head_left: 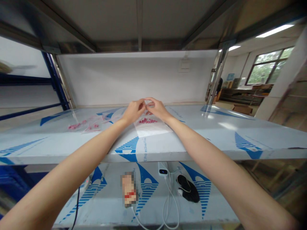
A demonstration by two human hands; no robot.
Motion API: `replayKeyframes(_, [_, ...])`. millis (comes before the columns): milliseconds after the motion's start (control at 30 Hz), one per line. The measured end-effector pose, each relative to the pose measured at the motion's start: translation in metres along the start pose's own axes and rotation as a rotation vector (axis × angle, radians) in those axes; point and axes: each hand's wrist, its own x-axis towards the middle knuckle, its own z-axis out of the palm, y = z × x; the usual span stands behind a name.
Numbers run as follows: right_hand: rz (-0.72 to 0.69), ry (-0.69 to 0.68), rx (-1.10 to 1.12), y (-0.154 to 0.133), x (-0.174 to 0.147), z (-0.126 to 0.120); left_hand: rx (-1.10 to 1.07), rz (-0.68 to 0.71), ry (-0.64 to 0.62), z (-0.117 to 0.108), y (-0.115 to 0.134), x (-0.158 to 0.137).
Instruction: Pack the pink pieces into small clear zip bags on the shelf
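Note:
My left hand [134, 110] and my right hand [158, 109] meet fingertip to fingertip over the upper shelf, both with fingers curled into a pinch. Whatever lies between the fingertips is too small or hidden to make out. Just below them, a small heap of pink bead-like pieces [148, 121] rests on a white sheet [153, 130]. Left of my left forearm lie clear plastic bags [90, 124] with more pink pieces [74, 126] in or beside them.
The metal shelf [216, 134] wears blue-and-white protective film, and another shelf [115, 22] hangs overhead. On the lower shelf lie a phone [129, 189], a white power bank [163, 171] with cables [169, 198], and a black object [188, 188]. Posts [217, 76] stand at the sides.

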Motion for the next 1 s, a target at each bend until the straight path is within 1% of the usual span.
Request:
replayKeyframes(133, [0.042,0.039,0.024,0.002,0.002,-0.002,0.123,0.0,-0.011,-0.004,0.005,-0.001])
replayKeyframes(200, [0.061,0.05,0.021,0.003,0.002,-0.003,0.162,0.003,-0.003,-0.005,0.003,-0.001])
replayKeyframes(300, [0.074,0.055,0.022,0.002,0.002,-0.004,0.136,0.01,0.087,-0.002,-0.012,0.002])
replayKeyframes(367, [0.093,0.048,0.06,0.0,0.002,-0.004,0.082,-0.064,0.149,0.0,-0.029,0.005])
replayKeyframes(400, [0.108,0.043,0.088,-0.002,0.001,-0.005,0.043,-0.144,0.145,0.001,-0.038,0.006])
replayKeyframes(433, [0.125,0.039,0.118,-0.003,0.001,-0.005,-0.011,-0.246,0.098,0.001,-0.046,0.006])
replayKeyframes(500, [0.164,0.024,0.171,-0.005,-0.001,-0.006,-0.193,-0.421,-0.077,-0.001,-0.057,0.004])
replayKeyframes(533, [0.181,0.012,0.188,-0.006,-0.001,-0.006,-0.309,-0.469,-0.173,-0.004,-0.06,0.003])
replayKeyframes(567, [0.197,-0.001,0.198,-0.006,-0.001,-0.006,-0.429,-0.486,-0.249,-0.006,-0.06,0.001])
replayKeyframes(600, [0.212,-0.013,0.202,-0.005,-0.002,-0.005,-0.535,-0.484,-0.294,-0.009,-0.06,0.0])
replayKeyframes(633, [0.224,-0.02,0.2,-0.005,-0.002,-0.005,-0.615,-0.478,-0.309,-0.011,-0.058,0.0])
replayKeyframes(700, [0.239,-0.03,0.183,-0.003,-0.003,-0.005,-0.691,-0.493,-0.271,-0.014,-0.054,0.0])
replayKeyframes(800, [0.272,-0.097,0.168,-0.001,-0.004,-0.004,-0.658,-0.552,-0.202,-0.014,-0.054,0.003])
replayKeyframes(900, [0.331,-0.171,0.168,0.0,-0.006,-0.005,-0.61,-0.564,-0.183,-0.012,-0.059,0.003])
replayKeyframes(1000, [0.338,-0.171,0.147,0.002,-0.006,-0.007,-0.598,-0.571,-0.187,-0.011,-0.063,0.002])
